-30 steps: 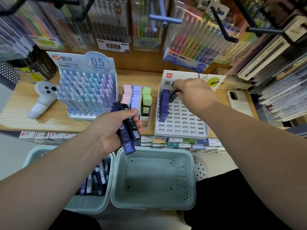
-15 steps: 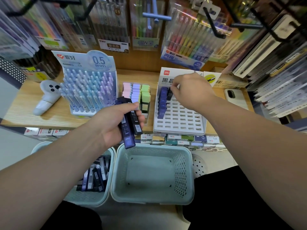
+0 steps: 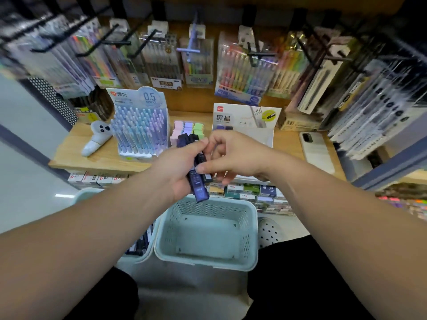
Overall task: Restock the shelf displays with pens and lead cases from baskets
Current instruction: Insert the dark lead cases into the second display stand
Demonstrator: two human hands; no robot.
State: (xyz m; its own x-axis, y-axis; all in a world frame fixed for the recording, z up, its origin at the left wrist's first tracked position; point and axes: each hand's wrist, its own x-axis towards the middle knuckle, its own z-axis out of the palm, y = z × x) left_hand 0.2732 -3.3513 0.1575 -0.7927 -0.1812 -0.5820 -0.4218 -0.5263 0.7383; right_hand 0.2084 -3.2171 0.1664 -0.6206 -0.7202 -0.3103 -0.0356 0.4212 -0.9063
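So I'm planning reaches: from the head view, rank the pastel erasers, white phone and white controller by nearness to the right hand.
From the right hand:
1. Pastel erasers, just beyond-left.
2. White phone, right on the shelf.
3. White controller, far left.

Lead cases (image 3: 198,181): dark glossy plastic, partly translucent. Near basket (image 3: 208,236): matt pale-green plastic, perforated walls, smooth floor. Shelf (image 3: 76,148): light wood grain, satin finish. Lead display (image 3: 245,121): white printed card. Hanging pen packs (image 3: 242,72): clear glossy film. Hooks (image 3: 256,54): black metal.
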